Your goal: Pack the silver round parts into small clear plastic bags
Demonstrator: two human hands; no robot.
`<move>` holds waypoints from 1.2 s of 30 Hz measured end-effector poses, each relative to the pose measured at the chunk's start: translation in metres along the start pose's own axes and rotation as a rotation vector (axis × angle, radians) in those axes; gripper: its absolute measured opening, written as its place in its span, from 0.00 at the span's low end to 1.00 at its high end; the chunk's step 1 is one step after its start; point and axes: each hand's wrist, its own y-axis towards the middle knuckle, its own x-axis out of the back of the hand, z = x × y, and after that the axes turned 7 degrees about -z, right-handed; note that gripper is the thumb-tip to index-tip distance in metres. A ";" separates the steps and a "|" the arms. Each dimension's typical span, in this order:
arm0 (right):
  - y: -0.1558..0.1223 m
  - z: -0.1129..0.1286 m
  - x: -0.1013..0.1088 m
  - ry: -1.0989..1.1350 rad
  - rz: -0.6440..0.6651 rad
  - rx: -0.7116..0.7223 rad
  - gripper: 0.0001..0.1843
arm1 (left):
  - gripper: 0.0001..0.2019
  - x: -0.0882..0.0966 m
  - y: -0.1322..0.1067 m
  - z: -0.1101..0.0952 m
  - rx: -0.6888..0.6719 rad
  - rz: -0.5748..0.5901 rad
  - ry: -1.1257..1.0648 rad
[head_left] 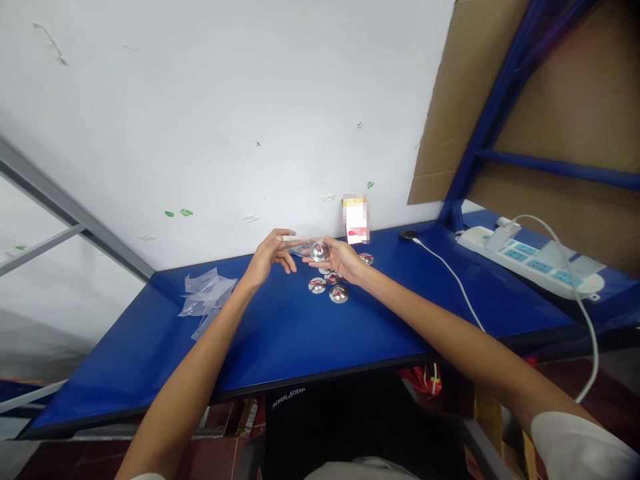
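Observation:
My right hand (345, 259) holds a round shiny metal disc (320, 251) with a red mark on its raised middle. Clear plastic film (299, 250), apparently a small bag, reaches from the disc toward my left hand (273, 257). The fingers of that left hand are spread, some pointing at the film; whether they touch it I cannot tell. Below my right hand, similar discs with red marks lie on the blue table, among them a left one (317, 285) and a front one (339, 294). Another disc (367, 258) lies just beyond my right wrist.
Clear plastic bags (210, 293) lie on the blue table (300, 340) at left. A lit phone (356, 220) leans on the white wall. To the right are a black object (408, 235) with a white cable and a power strip (530, 260). Blue frame bars rise there.

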 end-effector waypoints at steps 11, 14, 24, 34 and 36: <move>-0.001 -0.011 -0.006 -0.054 -0.063 0.248 0.15 | 0.27 -0.027 -0.001 0.028 0.019 -0.241 -0.029; 0.000 -0.014 -0.006 -0.148 -0.082 0.272 0.17 | 0.21 -0.032 -0.002 0.025 -0.031 -0.278 0.033; 0.005 -0.012 0.004 -0.586 -0.040 0.421 0.16 | 0.20 -0.018 -0.002 0.018 -0.125 -0.232 0.248; -0.001 -0.013 -0.004 -0.436 -0.030 0.295 0.17 | 0.22 -0.021 -0.002 0.024 -0.048 -0.248 0.171; -0.002 -0.013 -0.006 -0.451 -0.059 0.285 0.17 | 0.22 -0.022 -0.001 0.026 -0.060 -0.273 0.187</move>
